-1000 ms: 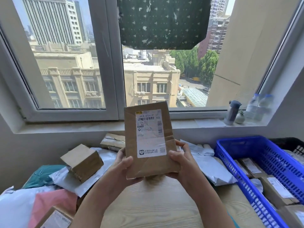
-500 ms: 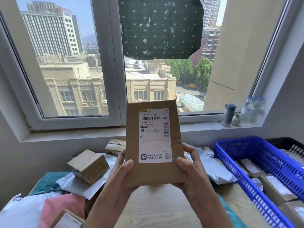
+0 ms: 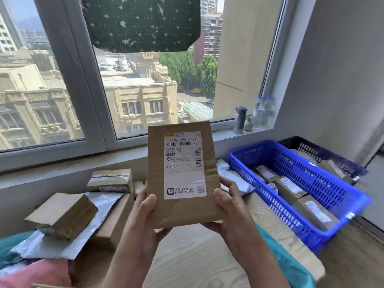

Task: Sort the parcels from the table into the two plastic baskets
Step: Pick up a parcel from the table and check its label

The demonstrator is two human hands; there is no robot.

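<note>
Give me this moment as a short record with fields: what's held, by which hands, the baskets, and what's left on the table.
held item: brown paper parcel, upright, white label facing the camera
left hand: grips the parcel's lower left edge
right hand: grips the parcel's lower right edge
blue basket: right of the parcel, holds several labelled boxes
black basket: behind the blue one, contents partly hidden
table: cardboard box on a silver mailer at left
</note>
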